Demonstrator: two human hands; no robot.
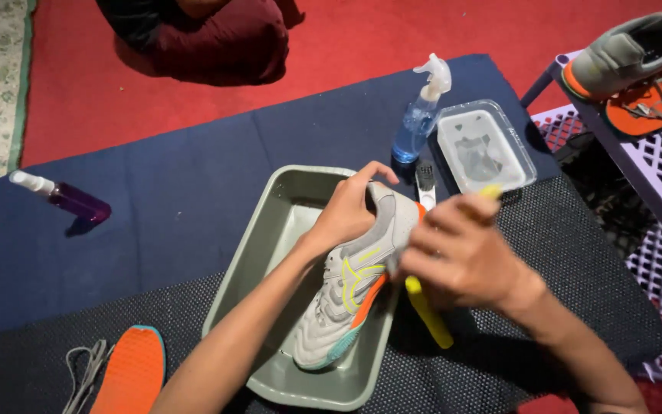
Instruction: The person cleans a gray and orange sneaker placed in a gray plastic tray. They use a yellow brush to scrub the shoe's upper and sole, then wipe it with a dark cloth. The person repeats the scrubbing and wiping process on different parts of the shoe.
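Over the grey basin (270, 230), from the head view: I hold a grey shoe (350, 287) tilted, toe down toward me, heel up and away.

My left hand (346, 211) has its fingers (373, 170) curled over the heel collar, gripping it; my right hand (461, 253) sits just right of the shoe's side, fingers closed around a yellow-handled brush (429, 310), which lies roughly parallel to the shoe's long axis. Beyond stand a blue spray bottle (421, 115) and a clear tub (484, 146); an orange insole (132, 372) lies at lower left.
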